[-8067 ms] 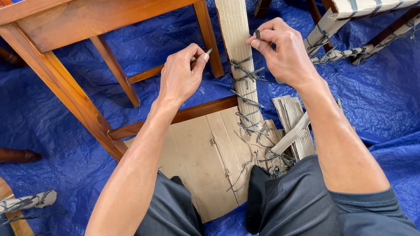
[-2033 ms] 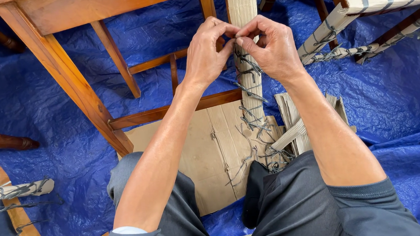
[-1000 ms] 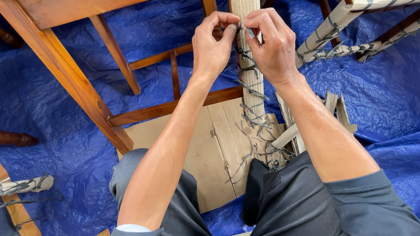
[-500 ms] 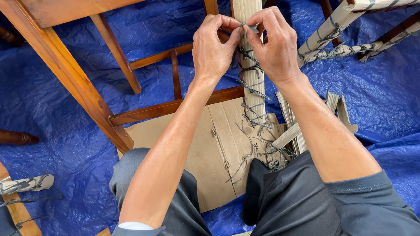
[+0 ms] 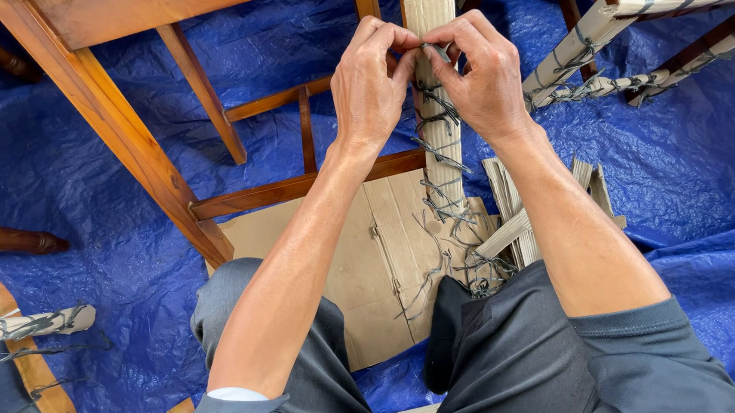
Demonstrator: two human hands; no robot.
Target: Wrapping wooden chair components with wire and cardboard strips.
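Head view – blue tarp, perhaps flooring – flat cardboard.

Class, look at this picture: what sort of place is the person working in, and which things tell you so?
Probably a furniture packing area: a blue tarpaulin covers the floor, wooden chairs stand about, and both hands tie grey strap around a cardboard-wrapped chair leg.

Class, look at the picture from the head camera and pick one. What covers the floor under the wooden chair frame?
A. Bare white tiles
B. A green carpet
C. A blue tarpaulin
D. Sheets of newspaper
C: a crinkled blue tarpaulin spreads under the wooden chair frame, with a flat piece of cardboard lying on it near the person's knees.
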